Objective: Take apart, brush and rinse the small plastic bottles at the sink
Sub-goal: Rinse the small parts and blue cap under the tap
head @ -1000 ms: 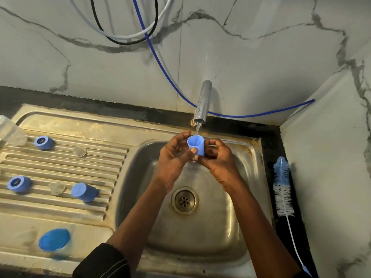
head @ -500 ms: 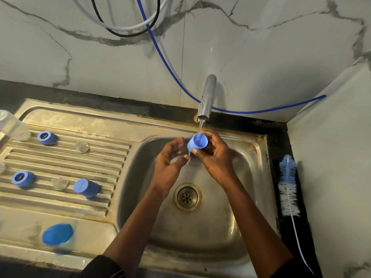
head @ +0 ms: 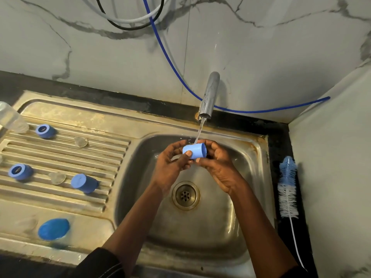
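Blue cap (head: pixel 195 151) at frame centre, on its side under the water stream (head: pixel 199 131), over the sink (head: pixel 200 227). Left hand (head: pixel 170 167) grips its left end, thumb on it. Right hand (head: pixel 218 167) grips the right end, fingers curled round. Tap (head: pixel 209 95) just above, running. Drain (head: pixel 185 195) below the hands. On the draining board at left: second blue cap (head: pixel 84 183) on its side, two blue rings (head: pixel 45 131) (head: pixel 20 171), two clear discs (head: pixel 80 141) (head: pixel 57 178), blue oval lid (head: pixel 53 228) at lower left. Clear bottle (head: pixel 11 120) at the left edge, blurred. Bottle brush (head: pixel 287 189) lies on the dark desk at right. Blue hose (head: pixel 170 63) runs along the wall.
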